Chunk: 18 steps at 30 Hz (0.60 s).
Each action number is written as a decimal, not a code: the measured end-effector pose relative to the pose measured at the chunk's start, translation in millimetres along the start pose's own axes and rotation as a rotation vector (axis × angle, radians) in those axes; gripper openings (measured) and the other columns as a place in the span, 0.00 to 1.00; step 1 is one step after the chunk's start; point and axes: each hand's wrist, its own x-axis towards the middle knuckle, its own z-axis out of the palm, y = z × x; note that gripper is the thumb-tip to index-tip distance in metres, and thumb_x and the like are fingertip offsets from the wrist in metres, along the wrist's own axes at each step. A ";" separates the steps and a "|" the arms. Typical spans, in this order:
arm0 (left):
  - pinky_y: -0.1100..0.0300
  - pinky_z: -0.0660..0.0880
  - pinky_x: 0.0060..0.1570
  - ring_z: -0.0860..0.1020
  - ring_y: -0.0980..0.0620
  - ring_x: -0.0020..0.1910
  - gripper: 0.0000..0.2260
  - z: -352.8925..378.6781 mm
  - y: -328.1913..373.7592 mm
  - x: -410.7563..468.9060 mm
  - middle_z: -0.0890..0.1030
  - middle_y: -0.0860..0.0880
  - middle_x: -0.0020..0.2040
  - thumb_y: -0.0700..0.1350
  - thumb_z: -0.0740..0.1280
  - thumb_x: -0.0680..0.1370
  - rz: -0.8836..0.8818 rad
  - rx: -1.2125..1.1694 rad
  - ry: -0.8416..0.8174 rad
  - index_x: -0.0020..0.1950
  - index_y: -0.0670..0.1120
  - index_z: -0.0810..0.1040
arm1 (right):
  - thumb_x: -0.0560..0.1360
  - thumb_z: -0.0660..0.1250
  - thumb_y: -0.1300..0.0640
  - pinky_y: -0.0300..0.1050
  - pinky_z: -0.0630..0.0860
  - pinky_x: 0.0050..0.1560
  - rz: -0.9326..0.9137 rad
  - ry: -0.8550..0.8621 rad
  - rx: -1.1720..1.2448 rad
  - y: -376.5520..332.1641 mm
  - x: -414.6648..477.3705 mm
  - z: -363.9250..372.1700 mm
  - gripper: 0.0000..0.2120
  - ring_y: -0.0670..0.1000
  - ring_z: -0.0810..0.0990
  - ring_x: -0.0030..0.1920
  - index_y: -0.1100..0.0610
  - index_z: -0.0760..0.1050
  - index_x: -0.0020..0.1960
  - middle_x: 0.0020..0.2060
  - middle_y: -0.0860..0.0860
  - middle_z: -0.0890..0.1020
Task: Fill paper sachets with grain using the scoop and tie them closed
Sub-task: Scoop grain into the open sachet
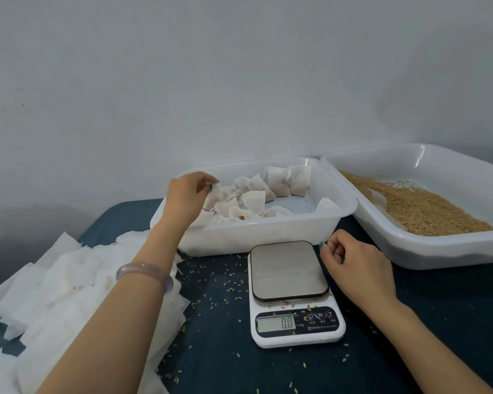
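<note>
Placing filled sachet (215,196) in tray (268,237) — left hand (187,196) pinches its top; right hand (356,263) loosely curled, empty, beside scale (289,270). Set it down before releasing — avoid snagging strings.

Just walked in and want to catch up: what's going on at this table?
A person is bagging grain into paper sachets. Their left hand reaches into the near tray, fingers pinching the top of one filled sachet among the others lying there. The right hand hangs loosely curled beside the scale, holding nothing; the scale's platform is bare and it reads zero. The grain tray sits at the right, and a pile of empty sachets lies at the left.
</note>
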 end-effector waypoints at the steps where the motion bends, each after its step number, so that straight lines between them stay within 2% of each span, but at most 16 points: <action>1: 0.66 0.69 0.47 0.79 0.55 0.48 0.13 4.1 -5.8 0.5 0.84 0.51 0.49 0.36 0.63 0.79 -0.031 0.066 -0.085 0.53 0.49 0.84 | 0.77 0.64 0.49 0.42 0.65 0.28 -0.002 0.001 0.000 0.2 -0.1 -0.1 0.13 0.44 0.74 0.29 0.46 0.65 0.36 0.27 0.45 0.74; 3: 0.65 0.69 0.43 0.80 0.53 0.47 0.12 8.9 -14.0 -0.6 0.84 0.51 0.45 0.37 0.64 0.78 -0.092 0.120 -0.226 0.49 0.52 0.84 | 0.77 0.65 0.49 0.42 0.64 0.28 -0.004 0.002 -0.001 0.5 0.1 -0.1 0.13 0.44 0.73 0.29 0.46 0.65 0.36 0.27 0.44 0.74; 6: 0.65 0.66 0.34 0.76 0.57 0.38 0.11 9.1 -20.7 -2.8 0.81 0.56 0.39 0.42 0.66 0.77 -0.113 0.205 -0.354 0.44 0.57 0.84 | 0.77 0.64 0.49 0.42 0.65 0.28 0.004 -0.006 0.004 0.2 0.0 -0.2 0.13 0.43 0.73 0.30 0.46 0.66 0.36 0.27 0.44 0.74; 9: 0.62 0.67 0.35 0.74 0.55 0.37 0.09 6.5 -22.6 -3.6 0.82 0.53 0.43 0.47 0.65 0.79 -0.131 0.248 -0.421 0.46 0.56 0.84 | 0.77 0.64 0.49 0.42 0.66 0.28 0.000 -0.007 0.005 0.3 0.1 -0.3 0.13 0.44 0.74 0.30 0.46 0.66 0.36 0.28 0.44 0.75; 11: 0.61 0.68 0.38 0.75 0.54 0.41 0.08 2.8 -22.9 -5.5 0.82 0.53 0.46 0.49 0.64 0.80 -0.127 0.245 -0.406 0.51 0.54 0.84 | 0.77 0.64 0.49 0.42 0.66 0.28 -0.004 -0.001 0.007 0.2 -0.1 -0.7 0.13 0.44 0.74 0.30 0.46 0.66 0.36 0.27 0.44 0.74; 14: 0.60 0.70 0.39 0.76 0.56 0.46 0.08 -9.1 -18.6 -13.1 0.80 0.57 0.47 0.50 0.64 0.80 -0.114 0.244 -0.362 0.54 0.56 0.82 | 0.77 0.64 0.48 0.42 0.65 0.28 -0.003 0.000 0.007 0.3 -0.5 -0.9 0.13 0.44 0.74 0.30 0.46 0.66 0.36 0.27 0.44 0.74; 16: 0.59 0.71 0.40 0.78 0.54 0.49 0.08 -18.7 -12.5 -21.1 0.81 0.59 0.48 0.50 0.63 0.79 -0.081 0.288 -0.293 0.52 0.57 0.81 | 0.77 0.64 0.48 0.42 0.65 0.28 0.000 -0.005 0.000 0.1 -0.7 -0.5 0.12 0.43 0.74 0.30 0.46 0.66 0.36 0.27 0.44 0.75; 18: 0.60 0.69 0.37 0.78 0.54 0.48 0.06 -28.0 -2.4 -32.1 0.81 0.61 0.44 0.49 0.64 0.79 -0.037 0.313 -0.210 0.49 0.57 0.81 | 0.77 0.64 0.48 0.42 0.65 0.28 0.007 -0.012 -0.005 0.1 -0.8 -0.2 0.12 0.43 0.74 0.30 0.46 0.66 0.36 0.28 0.44 0.75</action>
